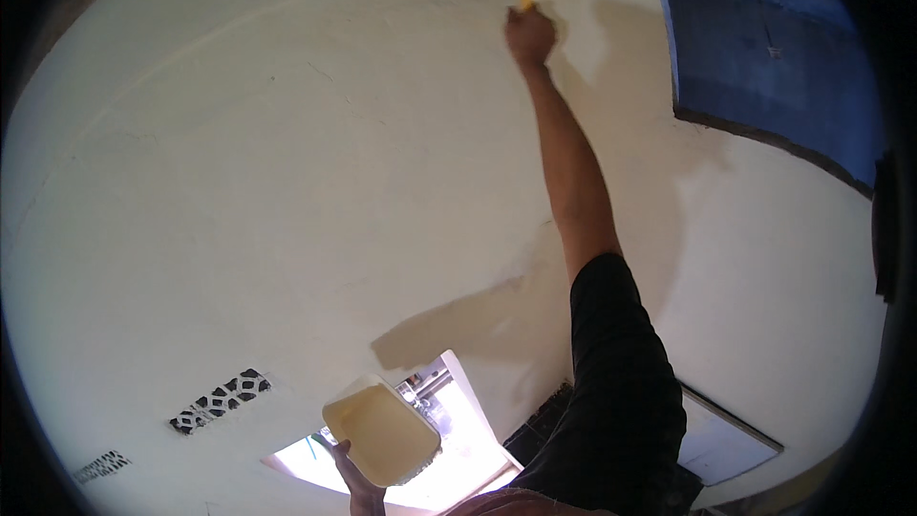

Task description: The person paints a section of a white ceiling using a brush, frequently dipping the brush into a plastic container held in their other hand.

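Fist-tight grip: the right hand point(530, 35) presses a small yellow tool point(525, 3) onto the cream plaster wall point(287, 182), while the left hand point(358, 483) cups a cream rectangular plastic tub point(380, 432) below, close for reloading.

The right hand point(530, 35) is fisted at twelve o'clock, its bare arm stretched straight up. The left hand point(355, 480) sits low at six o'clock, fingers curled in a grip.

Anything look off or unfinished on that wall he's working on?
Yes: the upper right corner of the cream wall has a rough dark blue patch, uncovered, with a ragged edge. The right hand works near it.
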The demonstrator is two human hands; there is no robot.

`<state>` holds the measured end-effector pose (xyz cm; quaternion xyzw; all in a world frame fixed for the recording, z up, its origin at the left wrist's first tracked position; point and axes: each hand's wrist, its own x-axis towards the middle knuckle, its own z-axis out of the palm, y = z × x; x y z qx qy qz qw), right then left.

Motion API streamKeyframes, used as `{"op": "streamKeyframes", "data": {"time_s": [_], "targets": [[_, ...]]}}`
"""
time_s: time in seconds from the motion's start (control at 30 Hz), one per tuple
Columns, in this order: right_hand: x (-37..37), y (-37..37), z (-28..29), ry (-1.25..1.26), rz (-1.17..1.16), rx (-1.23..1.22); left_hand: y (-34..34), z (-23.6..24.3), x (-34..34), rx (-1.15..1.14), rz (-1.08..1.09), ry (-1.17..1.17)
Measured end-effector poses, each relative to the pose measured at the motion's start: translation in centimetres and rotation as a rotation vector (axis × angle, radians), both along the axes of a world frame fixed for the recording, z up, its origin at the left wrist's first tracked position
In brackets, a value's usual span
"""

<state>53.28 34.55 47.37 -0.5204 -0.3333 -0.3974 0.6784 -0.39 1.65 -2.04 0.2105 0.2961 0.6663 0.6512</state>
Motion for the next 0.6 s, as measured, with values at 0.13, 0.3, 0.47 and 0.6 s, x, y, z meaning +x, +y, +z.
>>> {"op": "streamKeyframes", "data": {"time_s": [0.13,0.3,0.47,0.6], "targets": [[-11.0,-2.4,-2.3,-0.323,0.230,0.272,-0.6,2.9,1.9,-0.002,-0.038,0.010],[-21.8,-9.8,-2.7,-0.522,0.859,0.315,-1.8,4.5,2.5,0.034,-0.036,0.031],[-19.2,-5.4,-1.5,-0.251,1.373,0.157,-1.1,3.0,1.3,0.038,-0.066,0.080],[-7.3,-0.7,-1.7,0.015,1.262,0.295,-1.7,4.3,2.0,-0.040,0.089,0.066]]}}
